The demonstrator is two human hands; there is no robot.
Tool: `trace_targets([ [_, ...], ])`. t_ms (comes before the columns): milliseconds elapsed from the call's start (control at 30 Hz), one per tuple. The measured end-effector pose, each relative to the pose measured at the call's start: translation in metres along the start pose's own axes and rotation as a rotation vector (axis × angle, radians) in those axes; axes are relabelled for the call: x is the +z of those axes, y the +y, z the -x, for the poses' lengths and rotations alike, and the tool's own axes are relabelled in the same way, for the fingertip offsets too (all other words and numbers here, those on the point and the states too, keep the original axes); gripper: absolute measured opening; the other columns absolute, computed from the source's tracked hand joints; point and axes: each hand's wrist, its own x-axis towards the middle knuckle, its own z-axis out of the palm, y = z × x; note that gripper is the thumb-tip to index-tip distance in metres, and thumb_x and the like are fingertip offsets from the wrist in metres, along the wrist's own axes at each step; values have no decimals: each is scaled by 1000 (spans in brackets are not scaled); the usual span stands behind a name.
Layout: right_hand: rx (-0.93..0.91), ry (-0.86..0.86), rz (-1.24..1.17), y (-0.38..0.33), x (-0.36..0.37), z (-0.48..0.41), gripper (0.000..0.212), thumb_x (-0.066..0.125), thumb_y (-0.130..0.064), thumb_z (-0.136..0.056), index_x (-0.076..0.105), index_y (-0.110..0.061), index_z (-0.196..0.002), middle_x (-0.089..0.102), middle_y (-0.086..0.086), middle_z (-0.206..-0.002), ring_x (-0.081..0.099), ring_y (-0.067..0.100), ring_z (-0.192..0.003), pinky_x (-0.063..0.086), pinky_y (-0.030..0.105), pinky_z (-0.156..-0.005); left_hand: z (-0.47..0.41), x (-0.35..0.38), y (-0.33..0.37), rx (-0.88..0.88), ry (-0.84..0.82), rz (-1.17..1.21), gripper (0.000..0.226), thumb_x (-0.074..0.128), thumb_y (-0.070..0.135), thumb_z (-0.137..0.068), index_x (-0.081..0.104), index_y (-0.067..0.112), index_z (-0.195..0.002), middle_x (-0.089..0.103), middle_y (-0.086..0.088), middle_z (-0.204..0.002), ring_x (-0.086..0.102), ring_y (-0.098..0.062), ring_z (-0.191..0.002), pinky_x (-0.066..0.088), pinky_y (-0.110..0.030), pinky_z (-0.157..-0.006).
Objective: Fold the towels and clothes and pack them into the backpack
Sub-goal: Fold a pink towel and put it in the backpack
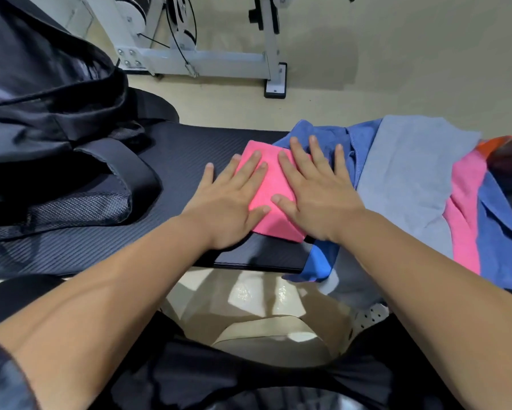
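Pressing pink towel (274, 184) flat under left hand (234, 199) and right hand (316, 196), fingers straight; backpack (50, 113) at left, loose cloths (411, 173) crowding right.

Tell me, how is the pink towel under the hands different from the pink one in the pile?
The folded pink towel is a neat flat rectangle; the piled pink towel lies loose and rumpled. The left hand and right hand press the folded pink towel; no hand touches the piled pink towel, partly under a gray towel. Both are bright pink.
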Motion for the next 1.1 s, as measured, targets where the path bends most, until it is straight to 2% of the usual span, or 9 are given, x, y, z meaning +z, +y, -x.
trace_targets([
  [100, -83, -24, 36, -5, 0, 10, 85, 7, -73, -89, 3, -28, -161, -9, 7, -169, -15, 32, -154, -12, 63, -119, 9, 2, -20, 50, 88, -82, 86, 6, 70, -91, -3, 22, -161, -15, 4, -168, 1, -28, -156, 6, -65, -119],
  [200, -110, -11, 21, -17, -5, 22, 83, 19, -73, -87, 27, -30, -158, 24, 16, -164, 17, 40, -151, 6, 63, -120, 11, -13, -48, -109, 238, -83, 89, 40, 66, -91, 12, 20, -161, 7, -6, -170, 21, -33, -152, 20, -65, -116],
  [333, -114, 16, 65, -39, -21, 35, 66, 28, -71, -93, 56, -32, -138, 56, 11, -116, 50, 35, -105, 35, 48, -90, 7, -30, -65, -324, 350, 90, 75, 57, 60, -85, 48, 13, -142, 58, -15, -131, 52, -41, -118, 46, -53, -97],
  [433, 3, 34, -26, -41, -46, 21, 48, 40, -63, -95, 62, -27, -118, 58, 4, -105, 51, 30, -102, 37, 43, -84, 7, -35, -52, -203, 191, 209, 97, 58, 80, -70, 44, 21, -146, 56, -6, -132, 49, -33, -122, 44, -50, -102],
  [533, 16, 38, -150, -24, -59, -13, 68, 65, -58, -85, 47, -28, -144, 51, 2, -137, 44, 28, -128, 38, 44, -102, 2, -41, -45, -167, 76, 155, 106, 74, 77, -60, 44, 24, -146, 54, -4, -130, 47, -31, -120, 43, -46, -100],
  [600, -99, -61, -176, -21, -57, -32, 97, 75, -61, -75, 33, -25, -155, 39, 1, -153, 35, 26, -140, 34, 46, -112, -4, -47, -48, -193, 52, 172, 103, 73, 82, -48, 56, 27, -133, 59, 0, -118, 51, -29, -113, 46, -45, -97],
  [700, -181, -162, -112, -26, -49, -46, 109, 80, -68, -63, 35, -22, -152, 50, 2, -137, 44, 28, -131, 39, 47, -107, -16, -55, -53, -205, 0, 172, 78, 69, 84, -36, 64, 27, -90, 63, 8, -87, 57, -22, -86, 53, -45, -81],
  [967, -156, -181, -84, -28, -50, -59, 62, 85, -65, -58, 54, -26, -95, 58, -7, -85, 55, 22, -84, 44, 36, -67, -30, -62, -39, -75, -62, 118, 45, 86, 47, -65, 46, 28, -70, 51, 11, -72, 51, -23, -78, 42, -35, -65],
  [1100, -160, 134, 21, -25, -56, -69, 31, 78, -42, -73, 58, -23, -87, 47, -2, -81, 56, 31, -87, 37, 36, -66, -33, -64, -42, -53, 249, -10, 21, 70, 36, -78, 53, 24, -71, 48, 5, -71, 55, -32, -78, 38, -36, -64],
])
